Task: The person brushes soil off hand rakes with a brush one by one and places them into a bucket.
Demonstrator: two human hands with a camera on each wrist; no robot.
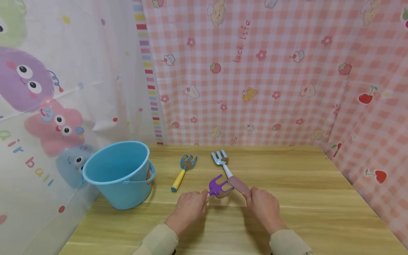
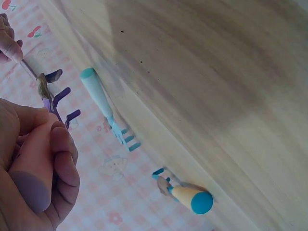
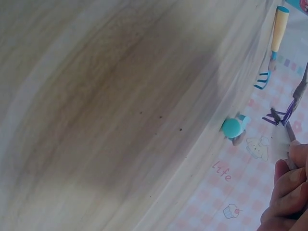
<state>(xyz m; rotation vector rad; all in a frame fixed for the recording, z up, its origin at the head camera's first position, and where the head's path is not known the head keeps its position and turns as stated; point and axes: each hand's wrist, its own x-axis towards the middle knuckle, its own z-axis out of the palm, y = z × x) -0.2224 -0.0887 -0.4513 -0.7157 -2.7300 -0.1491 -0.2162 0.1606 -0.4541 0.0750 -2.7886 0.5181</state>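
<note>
At left hand (image 1: pixel 191 207), gripping purple fork (image 1: pixel 215 188) lengthwise toward 2 o'clock; at right hand (image 1: pixel 264 208), gripping mauve tool (image 1: pixel 238 185) toward 10, by tines (image 1: pixel 223 183), can't tell if touching

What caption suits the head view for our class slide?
Left hand grips a purple rake; right hand holds a flat mauve object close to it.

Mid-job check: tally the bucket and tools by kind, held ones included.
Bucket: 1
Forks: 3 (purple fork, light-blue fork, yellow-handled fork)
Flat mauve tool, exact type unclear: 1
Total: 5
</note>
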